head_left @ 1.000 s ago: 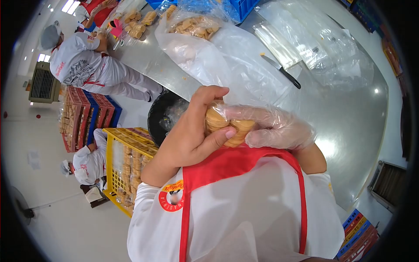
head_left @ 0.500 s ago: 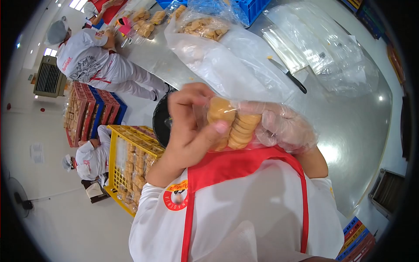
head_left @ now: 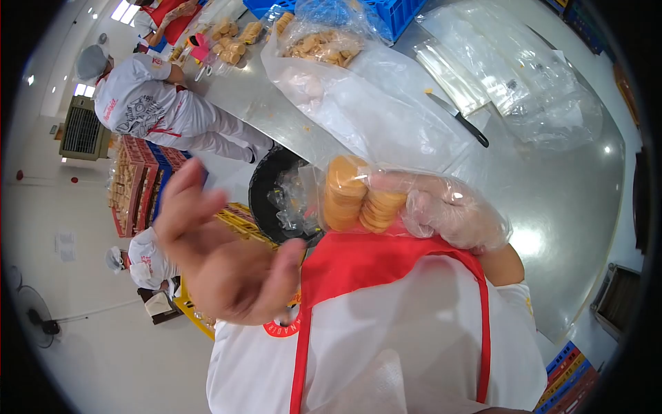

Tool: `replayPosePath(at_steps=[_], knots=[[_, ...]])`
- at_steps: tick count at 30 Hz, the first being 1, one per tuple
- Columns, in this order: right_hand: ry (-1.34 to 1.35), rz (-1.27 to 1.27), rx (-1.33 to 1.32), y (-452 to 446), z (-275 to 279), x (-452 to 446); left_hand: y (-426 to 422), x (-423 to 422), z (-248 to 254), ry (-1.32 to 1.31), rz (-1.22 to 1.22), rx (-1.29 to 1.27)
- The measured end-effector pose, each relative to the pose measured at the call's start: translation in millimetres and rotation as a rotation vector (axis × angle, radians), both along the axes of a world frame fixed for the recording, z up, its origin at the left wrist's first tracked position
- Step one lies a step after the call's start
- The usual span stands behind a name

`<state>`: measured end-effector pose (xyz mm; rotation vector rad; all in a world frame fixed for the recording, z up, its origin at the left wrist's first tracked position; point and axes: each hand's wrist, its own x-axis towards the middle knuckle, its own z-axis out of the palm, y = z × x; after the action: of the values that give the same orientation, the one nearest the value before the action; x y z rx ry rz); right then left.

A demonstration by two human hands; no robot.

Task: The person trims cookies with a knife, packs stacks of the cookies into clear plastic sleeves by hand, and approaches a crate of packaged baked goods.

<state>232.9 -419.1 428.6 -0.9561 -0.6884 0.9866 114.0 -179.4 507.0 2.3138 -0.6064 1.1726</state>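
Observation:
In front of my red apron, my right hand (head_left: 455,210), in clear plastic, is closed on the right side of a clear plastic bag of biscuits (head_left: 346,193). Round, golden biscuits stand in two stacks inside it. Whether the plastic over this hand is a glove or part of the bag, I cannot tell. My bare left hand (head_left: 224,255) is apart from the bag, off to its left, with fingers spread and nothing held. It is slightly blurred. Below and behind the bag's left end is a black bin (head_left: 261,196) with crumpled clear plastic (head_left: 293,200) inside.
On the metal table (head_left: 552,193) lie a black-handled knife (head_left: 471,130), clear plastic bags (head_left: 510,62) and a large open bag of loose biscuits (head_left: 321,47). A blue crate (head_left: 396,17) stands behind. Co-workers (head_left: 148,96) stand at left, near stacked crates (head_left: 134,186).
My left hand has let go of the bag's left end and moved left and down, its fingers opening. The bag stays in my right hand. More of the bin now shows.

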Motion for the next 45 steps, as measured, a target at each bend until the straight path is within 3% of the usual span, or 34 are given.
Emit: replayPosePath(at_steps=[2,5,8,13,18,20,26,32,36,45], knots=[[-0.073,-0.001,0.006,2,1,-1,-1,-1,3,0.305,-0.049,0.109],[-0.099,0.000,-0.053,-1,8,-2,-16,5,13,0.571,0.102,0.204],[-0.132,0.002,-0.086,-3,13,-1,-6,8,5,0.505,0.014,0.229],[-0.339,-0.029,-0.006,-2,5,4,-18,7,-4,0.464,0.159,0.133],[-0.330,-0.018,0.017,-4,6,4,-4,9,-8,0.439,0.008,0.072],[-0.332,-0.023,0.038,-4,5,3,-15,10,-13,0.419,0.069,-0.049],[-0.374,-0.076,0.014,-4,3,2,-12,10,-11,0.432,0.087,0.125],[-0.394,-0.046,0.014,-7,3,5,-12,19,-29,0.141,-0.049,-0.236],[-0.380,-0.050,0.026,-7,2,3,-17,11,-8,0.435,0.118,0.039],[-0.334,-0.070,0.016,-4,2,-3,-17,19,-17,0.401,-0.029,0.087]])
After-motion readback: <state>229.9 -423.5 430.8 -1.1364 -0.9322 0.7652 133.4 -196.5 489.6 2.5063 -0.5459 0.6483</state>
